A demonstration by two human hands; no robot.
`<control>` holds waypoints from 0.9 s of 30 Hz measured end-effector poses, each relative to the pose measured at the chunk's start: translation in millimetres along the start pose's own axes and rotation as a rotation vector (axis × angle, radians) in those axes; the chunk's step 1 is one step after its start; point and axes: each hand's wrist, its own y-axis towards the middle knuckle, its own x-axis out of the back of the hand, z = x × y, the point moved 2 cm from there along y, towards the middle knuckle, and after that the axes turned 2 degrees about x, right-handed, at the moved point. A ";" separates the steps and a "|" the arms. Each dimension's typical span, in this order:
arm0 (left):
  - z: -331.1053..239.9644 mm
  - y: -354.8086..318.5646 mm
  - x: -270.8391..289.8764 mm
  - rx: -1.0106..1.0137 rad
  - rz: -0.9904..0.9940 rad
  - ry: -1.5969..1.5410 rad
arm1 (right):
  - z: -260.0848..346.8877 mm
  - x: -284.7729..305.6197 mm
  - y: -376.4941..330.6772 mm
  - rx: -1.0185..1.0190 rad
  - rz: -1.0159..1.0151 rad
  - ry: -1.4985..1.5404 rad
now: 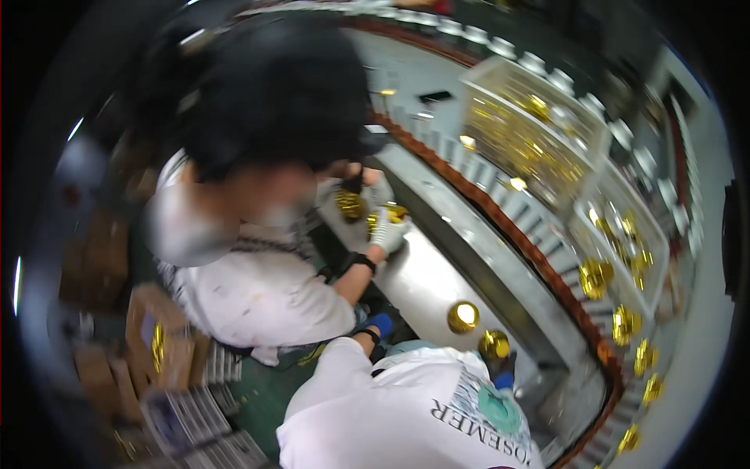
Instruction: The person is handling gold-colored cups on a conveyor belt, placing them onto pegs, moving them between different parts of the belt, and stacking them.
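Note:
At the near end of the metal work surface (422, 270), my right hand (508, 365) wears a dark glove with a blue cuff. It grips a shiny gold ball (494, 344) from its lower right side. Just beyond that one, a second gold ball (463, 316) rests on the metal. My left hand (381, 324) shows as a blue patch past a black wristband, by the surface's near left edge; its fingers are lost in shadow, and nothing can be made out in them.
To my left a co-worker in white bends over the surface, a white-gloved hand (388, 230) on a gold piece. A conveyor (539, 262) curves along the right, carrying gold pieces (625, 324). Beyond stand clear bins (531, 129) of gold parts. Cardboard boxes (168, 336) and crates (183, 418) lie lower left.

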 end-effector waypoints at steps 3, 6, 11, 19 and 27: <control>60.6 36.9 -20.9 -0.189 -0.140 0.442 | -17.1 -7.5 -11.3 -0.105 0.069 -0.034; 58.5 -43.5 -95.2 -0.134 -0.045 0.389 | 1.3 -41.2 6.5 -0.018 0.271 -0.046; -112.5 -182.4 77.2 0.174 0.945 -1.854 | -47.6 -38.5 -13.9 -0.227 0.306 -0.066; -112.0 -197.5 96.1 0.310 0.991 -1.873 | -91.3 -58.3 -13.0 -0.221 0.480 -0.029; -165.9 -121.9 99.2 0.241 1.047 -1.857 | -147.2 -34.7 -17.0 -0.115 0.405 -0.074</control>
